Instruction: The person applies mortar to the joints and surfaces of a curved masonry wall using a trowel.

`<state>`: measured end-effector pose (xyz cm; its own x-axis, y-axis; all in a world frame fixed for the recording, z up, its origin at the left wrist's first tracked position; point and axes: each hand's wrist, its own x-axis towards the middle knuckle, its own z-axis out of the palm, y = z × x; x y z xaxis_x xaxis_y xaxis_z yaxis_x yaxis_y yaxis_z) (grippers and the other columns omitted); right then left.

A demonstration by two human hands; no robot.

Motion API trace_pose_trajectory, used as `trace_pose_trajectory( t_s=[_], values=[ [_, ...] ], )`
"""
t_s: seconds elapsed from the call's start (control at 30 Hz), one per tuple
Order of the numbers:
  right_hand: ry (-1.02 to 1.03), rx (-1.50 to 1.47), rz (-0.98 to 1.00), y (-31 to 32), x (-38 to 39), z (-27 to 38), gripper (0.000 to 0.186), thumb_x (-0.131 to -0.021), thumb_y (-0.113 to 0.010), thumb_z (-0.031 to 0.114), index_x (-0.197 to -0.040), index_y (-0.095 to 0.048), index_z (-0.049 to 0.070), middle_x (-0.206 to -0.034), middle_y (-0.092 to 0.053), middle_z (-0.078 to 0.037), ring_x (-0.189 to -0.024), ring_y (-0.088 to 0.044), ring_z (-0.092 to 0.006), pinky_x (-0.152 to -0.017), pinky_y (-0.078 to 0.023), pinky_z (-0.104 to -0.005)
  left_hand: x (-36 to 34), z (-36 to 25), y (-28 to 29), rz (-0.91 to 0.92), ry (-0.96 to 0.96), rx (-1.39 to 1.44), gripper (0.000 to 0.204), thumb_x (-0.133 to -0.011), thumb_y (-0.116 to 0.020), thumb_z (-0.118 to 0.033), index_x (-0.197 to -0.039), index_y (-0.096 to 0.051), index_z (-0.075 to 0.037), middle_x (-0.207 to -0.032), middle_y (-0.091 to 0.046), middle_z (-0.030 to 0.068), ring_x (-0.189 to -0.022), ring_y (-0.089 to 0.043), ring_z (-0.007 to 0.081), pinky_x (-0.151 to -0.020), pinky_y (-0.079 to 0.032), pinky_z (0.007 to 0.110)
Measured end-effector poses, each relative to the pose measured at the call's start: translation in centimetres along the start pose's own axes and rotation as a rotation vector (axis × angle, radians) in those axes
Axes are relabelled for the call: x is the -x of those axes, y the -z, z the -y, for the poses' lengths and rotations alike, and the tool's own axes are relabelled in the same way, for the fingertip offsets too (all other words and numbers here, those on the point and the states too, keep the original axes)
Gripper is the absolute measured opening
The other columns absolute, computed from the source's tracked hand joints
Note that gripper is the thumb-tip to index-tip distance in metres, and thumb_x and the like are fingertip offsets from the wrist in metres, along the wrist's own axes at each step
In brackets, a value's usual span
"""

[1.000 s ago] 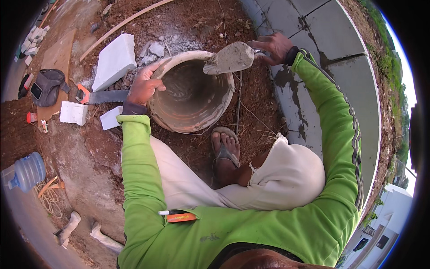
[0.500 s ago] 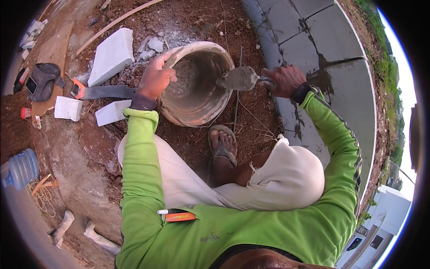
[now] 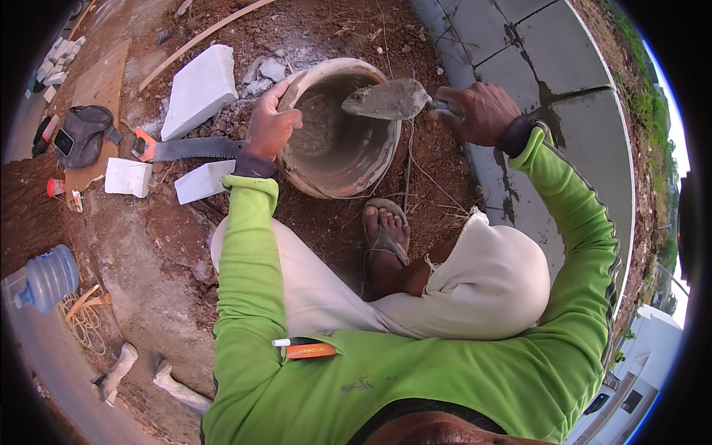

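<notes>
A round bucket (image 3: 345,184) smeared with mortar stands on the soil in front of me, tilted so that its inside shows. My left hand (image 3: 271,124) grips its left rim, thumb over the edge. Grey wet mortar (image 3: 320,122) lies in the bottom. Closed round a handle, my right hand (image 3: 478,113) holds a trowel (image 3: 387,99) over the right side of the bucket. The trowel's blade is coated in mortar and points left.
On the right runs a grey block wall (image 3: 586,141) with mortar-smeared joints. White blocks (image 3: 199,93) and a handsaw (image 3: 194,149) lie left of the bucket. Farther left are a dark bag (image 3: 87,133), a plywood board (image 3: 104,81) and a blue water jug (image 3: 52,278). A co-worker's feet (image 3: 119,371) show at lower left.
The trowel has risen slightly, its blade now reaching farther over the bucket and turned more level. My left hand stays on the rim. The whole view has shifted a little.
</notes>
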<state>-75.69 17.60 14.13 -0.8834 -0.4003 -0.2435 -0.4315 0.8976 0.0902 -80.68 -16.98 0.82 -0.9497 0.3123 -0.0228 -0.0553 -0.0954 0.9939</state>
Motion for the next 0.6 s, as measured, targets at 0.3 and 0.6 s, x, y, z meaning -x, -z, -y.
trace_pose_trajectory(
  t_s=[0.3,0.6],
  values=[
    [-0.735,-1.806,0.601,-4.2,3.8,3.7,0.035,-0.105,-0.048,0.04,-0.121,-0.054,0.009,-0.071,-0.055,-0.002,-0.047,-0.054,-0.012,-0.038,-0.047,-0.0262,-0.4,1.1,-2.6,-0.103,-0.128,-0.009,0.044,-0.101,-0.063,-0.031,-0.128,-0.065,0.004,-0.116,-0.069,0.0065,-0.106,-0.059,0.0111,-0.096,-0.045,0.028],
    [-0.704,-1.893,0.667,-6.5,2.1,2.0,0.04,-0.106,-0.045,0.042,-0.115,-0.059,0.005,-0.068,-0.053,0.001,-0.043,-0.051,-0.0099,-0.035,-0.046,-0.0251,0.9,-0.1,-3.9,-0.073,-0.2,-0.163,0.046,-0.102,-0.059,-0.031,-0.128,-0.063,0.006,-0.112,-0.071,0.0127,-0.104,-0.061,0.0131,-0.095,-0.047,0.031]
  ],
)
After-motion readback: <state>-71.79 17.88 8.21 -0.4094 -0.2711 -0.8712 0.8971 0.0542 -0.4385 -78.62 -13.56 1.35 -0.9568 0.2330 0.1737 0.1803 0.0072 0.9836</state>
